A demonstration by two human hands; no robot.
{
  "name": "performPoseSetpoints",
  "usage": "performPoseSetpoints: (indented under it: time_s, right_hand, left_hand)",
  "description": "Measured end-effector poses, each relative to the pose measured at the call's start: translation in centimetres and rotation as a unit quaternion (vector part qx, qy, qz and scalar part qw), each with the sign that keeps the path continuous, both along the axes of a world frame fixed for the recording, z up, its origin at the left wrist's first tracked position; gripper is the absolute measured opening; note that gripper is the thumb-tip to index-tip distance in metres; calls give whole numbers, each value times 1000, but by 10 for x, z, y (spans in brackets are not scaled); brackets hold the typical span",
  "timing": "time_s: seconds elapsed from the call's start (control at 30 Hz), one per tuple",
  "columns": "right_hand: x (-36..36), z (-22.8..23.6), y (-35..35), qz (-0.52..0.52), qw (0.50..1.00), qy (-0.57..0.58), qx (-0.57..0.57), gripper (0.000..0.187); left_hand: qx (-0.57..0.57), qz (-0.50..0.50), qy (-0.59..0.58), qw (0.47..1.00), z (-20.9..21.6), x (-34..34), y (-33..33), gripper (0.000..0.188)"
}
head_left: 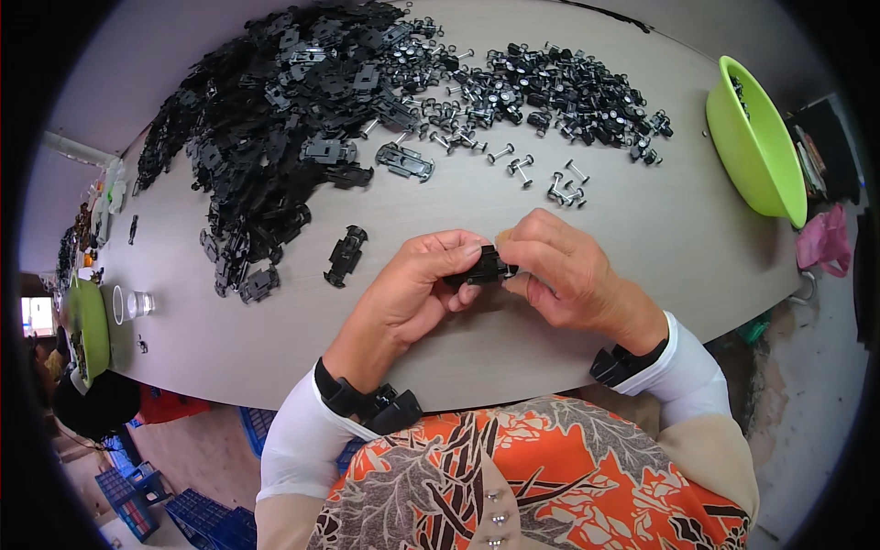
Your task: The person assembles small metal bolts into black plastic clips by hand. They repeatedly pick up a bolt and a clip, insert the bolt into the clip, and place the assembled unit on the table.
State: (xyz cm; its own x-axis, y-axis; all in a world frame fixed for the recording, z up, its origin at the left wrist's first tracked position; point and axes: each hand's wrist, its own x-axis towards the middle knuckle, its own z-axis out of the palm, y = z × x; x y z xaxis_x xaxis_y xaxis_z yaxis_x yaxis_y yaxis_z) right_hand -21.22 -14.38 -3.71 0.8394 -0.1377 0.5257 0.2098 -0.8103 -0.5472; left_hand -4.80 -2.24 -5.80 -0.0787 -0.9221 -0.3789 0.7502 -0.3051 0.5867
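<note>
My left hand (424, 278) holds a black plastic toy car chassis (483, 267) between thumb and fingers, above the table near its front edge. At the chassis's right end, my right hand (561, 268) is closed in a pinch, and a bit of shiny metal shows at its fingertips, perhaps a wheel axle; the fingers hide most of it. Left of my hands a single chassis (346, 257) lies on the table. Beyond my right hand are a few loose wheel axles (566, 191), silver rods with small black wheels.
A big heap of black chassis (275, 110) covers the far left of the table (660, 220). Beside it spreads a pile of wheel axles (559, 92). A green basin (756, 142) stands at the right edge, another green basin (89, 330) at the left, near a clear cup (139, 304).
</note>
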Motion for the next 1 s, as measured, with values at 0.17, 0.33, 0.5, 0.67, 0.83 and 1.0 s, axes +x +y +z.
performPoseSetpoints:
  time_s: [0.17, 0.33, 0.5, 0.67, 0.83, 1.0]
  right_hand:
    - [-2, -5, 16, -24, 999, -46, 13, 37]
    - [-4, 8, 10, -34, 991, -8, 133, 27]
    - [-51, 4, -73, -277, 960, 13, 22, 15]
    - [-79, -7, -127, -389, 920, 54, -19, 20]
    - [-71, -13, -124, -367, 924, 97, -36, 19]
    - [-80, -8, -102, -240, 962, 96, 85, 16]
  left_hand:
    - [3, 8, -1, 1000, 4, -11, -1, 17]
    - [-13, 18, -122, 992, 9, -9, 0, 16]
    - [21, 31, -169, 985, 11, -10, -1, 14]
    - [13, -9, -178, 984, 9, -13, -3, 13]
    - [16, -6, -158, 987, 9, -10, -2, 15]
    - [13, -11, -160, 987, 7, -9, -2, 17]
